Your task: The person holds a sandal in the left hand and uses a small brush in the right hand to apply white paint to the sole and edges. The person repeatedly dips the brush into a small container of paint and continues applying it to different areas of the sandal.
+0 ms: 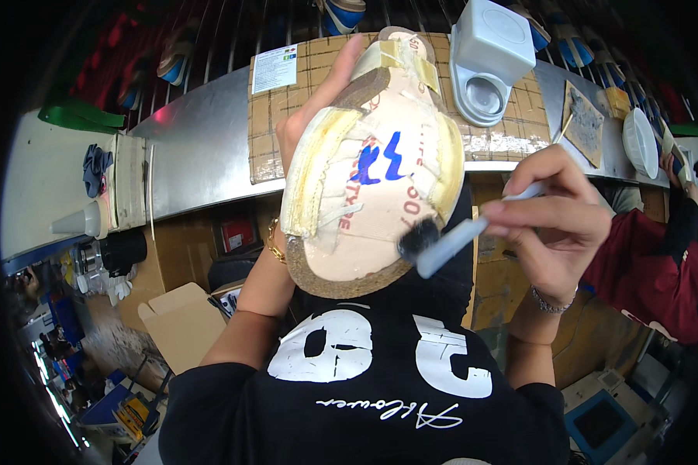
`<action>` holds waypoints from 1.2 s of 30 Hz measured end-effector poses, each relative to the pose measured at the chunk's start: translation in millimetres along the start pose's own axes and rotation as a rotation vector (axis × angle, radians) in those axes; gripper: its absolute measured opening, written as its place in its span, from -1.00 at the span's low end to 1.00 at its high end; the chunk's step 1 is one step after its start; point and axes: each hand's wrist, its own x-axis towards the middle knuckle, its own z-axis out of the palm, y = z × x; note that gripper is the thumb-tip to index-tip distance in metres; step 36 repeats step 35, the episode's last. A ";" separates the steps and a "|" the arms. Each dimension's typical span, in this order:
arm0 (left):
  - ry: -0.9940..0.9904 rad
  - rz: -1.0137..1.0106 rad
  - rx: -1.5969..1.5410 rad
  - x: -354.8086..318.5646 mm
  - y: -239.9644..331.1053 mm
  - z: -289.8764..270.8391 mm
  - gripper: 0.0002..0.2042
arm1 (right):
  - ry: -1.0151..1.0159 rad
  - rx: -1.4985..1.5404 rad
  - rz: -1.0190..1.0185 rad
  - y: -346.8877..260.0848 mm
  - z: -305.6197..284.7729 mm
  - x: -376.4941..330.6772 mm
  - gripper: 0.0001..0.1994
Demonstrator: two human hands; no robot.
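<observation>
My left hand (pixel 322 105) grips an unfinished sandal (pixel 380 201) from its left side and behind, holding it up with its underside toward me. The sandal has a pale insole board with blue marker strokes, a brown cork-like rim, and yellowish strap ends folded over its edges. Most of the left fingers are hidden behind it. My right hand (pixel 562 217) pinches a brush (pixel 451 246) with a pale blue-grey handle. Its dark bristles touch, or nearly touch, the lower right edge of the sandal.
Cardboard (pixel 271 143) covers part of the metal bench (pixel 209 132). A white plastic dispenser (pixel 492 58) with a round cup stands on it. At right are a stained board (pixel 582 120), a white bowl (pixel 640 139) and a co-worker's maroon sleeve (pixel 659 271). Shoes (pixel 572 48) sit on the rack behind.
</observation>
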 end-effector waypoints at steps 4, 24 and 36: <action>-0.030 -0.115 -0.157 -1.8 0.6 -0.7 -0.34 | -0.095 0.065 -0.109 2.5 -9.3 -4.0 -0.66; -0.275 -0.303 -1.385 -0.3 -22.0 -14.4 0.11 | 0.204 -0.747 0.005 135.4 -45.8 17.7 -0.88; -0.221 -0.584 -1.184 1.6 -30.8 -18.4 -0.08 | 0.038 -0.122 0.620 151.4 -53.8 13.8 -0.69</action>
